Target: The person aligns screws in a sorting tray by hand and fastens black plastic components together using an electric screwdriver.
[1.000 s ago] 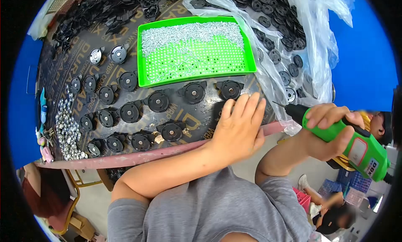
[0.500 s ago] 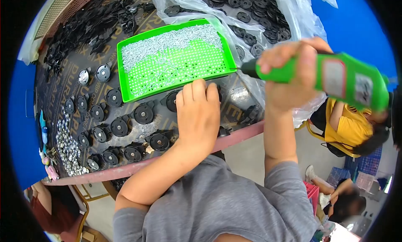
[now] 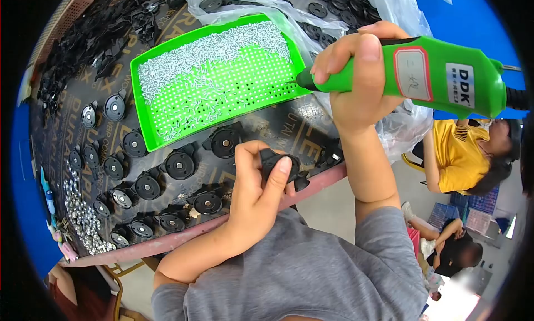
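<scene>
My right hand [image 3: 361, 71] is wrapped round a green electric screwdriver [image 3: 434, 76], held sideways with its dark nose over the right edge of a green perforated tray [image 3: 146, 133]. Small silver screws [image 3: 206, 53] are heaped along the tray's far side, with a few scattered nearer. Near the table's front edge, my left hand [image 3: 258, 193] grips a black plastic part [image 3: 275, 162] between thumb and fingers; the fingers partly cover it. Left of this hand stand rows of round black parts with metal centres, among them one black disc assembly [image 3: 225, 142].
Clear beads or small shiny pieces [image 3: 83, 210] lie at the table's left. Black flat pieces [image 3: 105, 43] are piled at the far left, black discs [image 3: 350, 10] in a plastic bag [image 3: 392, 10] at the far right. A person in a yellow shirt [image 3: 459, 154] sits at right.
My left hand has come back from the tray's near edge towards me and now holds a black part. The screwdriver stays by the tray's right edge, and the view has shifted slightly.
</scene>
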### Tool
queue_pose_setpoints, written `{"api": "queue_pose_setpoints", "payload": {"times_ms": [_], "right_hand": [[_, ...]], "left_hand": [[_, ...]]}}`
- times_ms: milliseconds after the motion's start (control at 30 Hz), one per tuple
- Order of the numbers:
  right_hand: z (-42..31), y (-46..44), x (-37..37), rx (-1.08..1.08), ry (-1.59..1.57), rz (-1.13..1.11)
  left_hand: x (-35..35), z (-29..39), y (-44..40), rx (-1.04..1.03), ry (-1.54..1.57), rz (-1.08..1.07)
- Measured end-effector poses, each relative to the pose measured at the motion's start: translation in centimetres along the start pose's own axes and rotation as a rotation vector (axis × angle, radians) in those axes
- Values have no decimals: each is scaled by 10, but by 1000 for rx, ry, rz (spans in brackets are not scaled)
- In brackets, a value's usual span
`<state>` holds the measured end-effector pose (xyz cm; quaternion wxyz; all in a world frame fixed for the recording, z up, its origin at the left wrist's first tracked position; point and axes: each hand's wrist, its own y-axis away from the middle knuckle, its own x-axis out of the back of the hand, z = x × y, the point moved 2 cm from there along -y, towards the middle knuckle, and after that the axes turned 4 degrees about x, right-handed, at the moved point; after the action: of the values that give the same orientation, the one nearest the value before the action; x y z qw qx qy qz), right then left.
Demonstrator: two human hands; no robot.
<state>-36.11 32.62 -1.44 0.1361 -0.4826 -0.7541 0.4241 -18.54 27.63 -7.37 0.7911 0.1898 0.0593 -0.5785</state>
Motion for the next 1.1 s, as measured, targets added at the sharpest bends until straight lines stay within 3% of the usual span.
{"api": "queue_pose_setpoints", "payload": {"times_ms": [200,333,400,433,500,533,567,733,1100], "right_hand": [[-9,1,-3,-77,165,-138],[-10,2,-4,-76,172,-132],[-17,-2,-5,-53,106,48],[-32,-6,0,-102,43,-200],[-62,-2,-1,-139,-121,-126],[-81,-7,0,-93,-62,-312],[-94,-7,-7,-171,-153,-352],[-102,22,-25,23,-40,-367],[-92,29,-21,-56,-74,-471]], "left_hand": [[4,-2,1,254,187,-44],[5,-6,0,229,225,-57],[8,-8,0,230,221,-50],[9,-9,0,232,213,-43],[9,-10,0,232,243,-14],[8,-11,0,233,261,0],[7,-12,0,213,279,16],[8,-16,0,227,270,13],[8,-16,2,193,247,43]]}}
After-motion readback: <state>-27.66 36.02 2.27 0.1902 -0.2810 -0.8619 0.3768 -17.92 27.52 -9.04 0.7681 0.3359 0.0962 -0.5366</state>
